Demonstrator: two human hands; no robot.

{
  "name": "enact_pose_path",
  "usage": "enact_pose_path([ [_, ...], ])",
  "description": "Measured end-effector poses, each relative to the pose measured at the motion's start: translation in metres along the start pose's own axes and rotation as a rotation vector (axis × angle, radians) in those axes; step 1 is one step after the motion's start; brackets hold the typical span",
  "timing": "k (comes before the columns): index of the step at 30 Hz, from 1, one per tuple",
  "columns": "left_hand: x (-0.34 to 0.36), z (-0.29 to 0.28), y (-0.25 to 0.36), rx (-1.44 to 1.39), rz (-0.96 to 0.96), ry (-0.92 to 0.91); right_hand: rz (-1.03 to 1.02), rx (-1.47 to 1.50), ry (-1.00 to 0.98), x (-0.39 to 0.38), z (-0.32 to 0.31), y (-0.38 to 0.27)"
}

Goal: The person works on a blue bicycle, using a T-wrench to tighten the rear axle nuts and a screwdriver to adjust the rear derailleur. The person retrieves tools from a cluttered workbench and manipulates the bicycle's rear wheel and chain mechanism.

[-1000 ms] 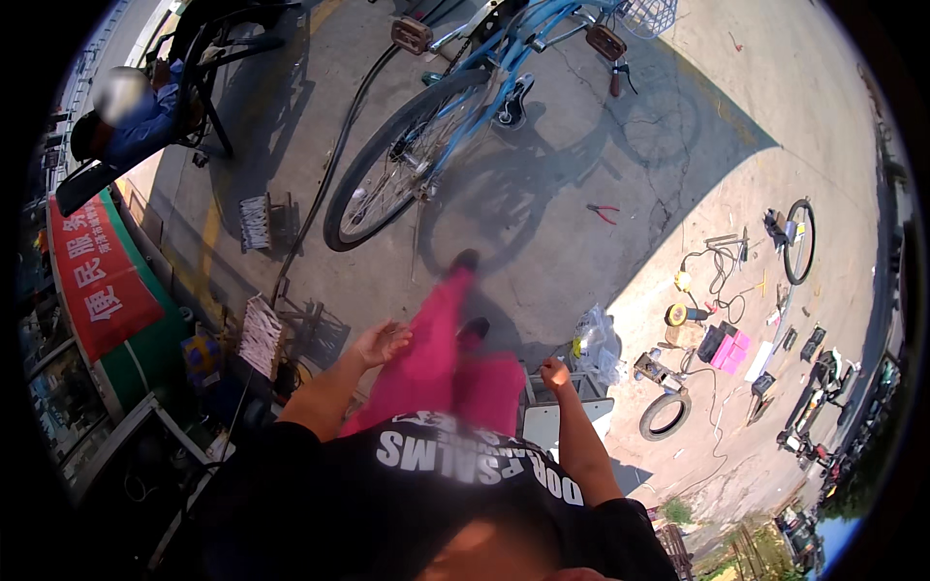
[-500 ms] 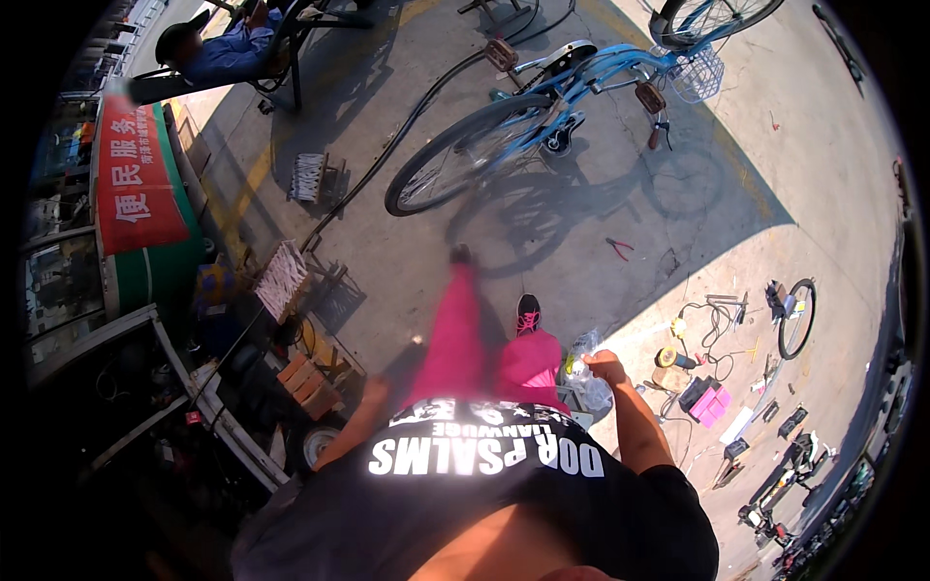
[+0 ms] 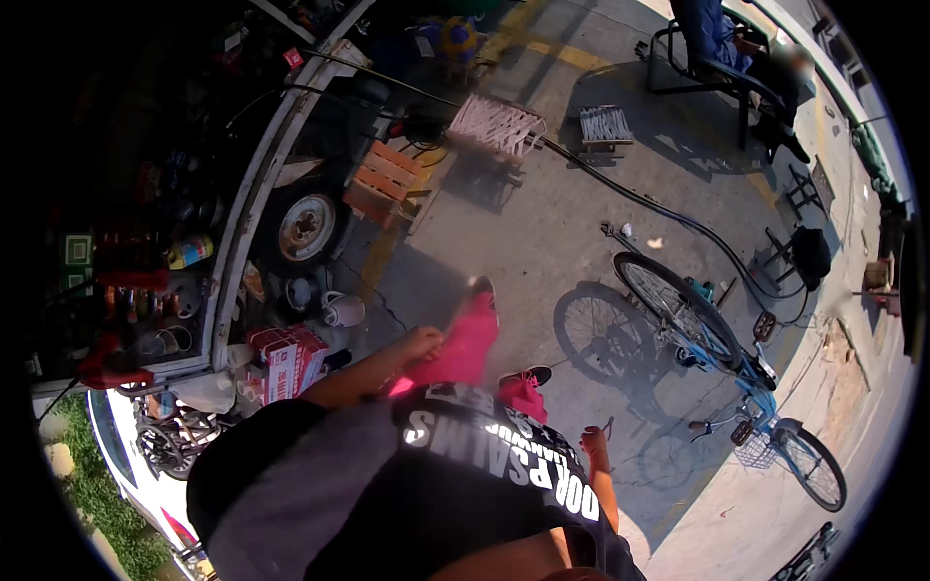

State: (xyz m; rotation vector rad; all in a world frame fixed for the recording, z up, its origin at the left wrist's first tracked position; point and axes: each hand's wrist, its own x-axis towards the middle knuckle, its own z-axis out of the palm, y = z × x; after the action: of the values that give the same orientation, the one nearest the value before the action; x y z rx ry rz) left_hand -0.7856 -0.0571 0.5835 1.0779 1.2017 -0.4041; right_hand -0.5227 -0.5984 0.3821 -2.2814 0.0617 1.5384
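My left hand hangs in front of my pink trouser leg, its fingers loosely curled; nothing shows in it. At my right side, my right hand also has its fingers curled in, and I see nothing held. A thin dark tool, seemingly the pliers, shows on the ground just beyond that hand, partly covered. Neither hand touches the blue bicycle, which lies to the right with its rear wheel raised above its shadow. My feet are apart in mid-stride.
Left ahead are a wooden slatted stool, a small car wheel, red-and-white cartons and a metal-framed cart. Woven stools stand farther off. A black hose crosses the ground. A person sits in a chair.
I have turned left, swinging the bicycle to my right and the cart into the front left. My right hand has come away from the clear plastic bag, which is out of view.
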Motion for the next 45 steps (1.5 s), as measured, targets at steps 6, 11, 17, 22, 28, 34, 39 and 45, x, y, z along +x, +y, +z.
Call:
enact_pose_path([
  [6, 0.004, -0.14, -0.087, -0.589, -0.108, 0.371, -0.782, -0.513, -0.21, 0.059, -0.046, -0.157],
  [11, 0.011, -0.231, -0.104, -0.966, -0.235, 0.654, -1.619, -0.903, -0.197, 0.088, -0.045, -0.413],
  [17, 0.017, -0.24, -0.066, -1.277, 0.038, 0.641, -0.363, -0.203, -0.531, 0.065, 0.001, -0.692],
  [22, 0.022, -0.219, -0.057, -1.15, -0.074, 0.549, -0.626, -0.705, -0.477, 0.051, 0.066, -0.823],
  [28, -0.008, -0.249, -0.055, -1.218, -0.207, 0.55, -1.174, -1.345, -0.643, 0.148, 0.171, -0.948],
  [34, -0.005, -0.316, -0.033, -1.493, -0.03, 0.686, -1.432, -1.287, -0.475, 0.001, 0.421, -1.124],
  [39, 0.016, -0.421, -0.016, -1.401, 0.073, 0.624, -1.579, -1.142, -0.678, -0.117, 0.616, -1.173],
  [45, 0.017, -0.605, -0.022, -1.246, 0.242, 0.639, -1.365, -1.085, -0.715, -0.198, 0.781, -1.165],
])
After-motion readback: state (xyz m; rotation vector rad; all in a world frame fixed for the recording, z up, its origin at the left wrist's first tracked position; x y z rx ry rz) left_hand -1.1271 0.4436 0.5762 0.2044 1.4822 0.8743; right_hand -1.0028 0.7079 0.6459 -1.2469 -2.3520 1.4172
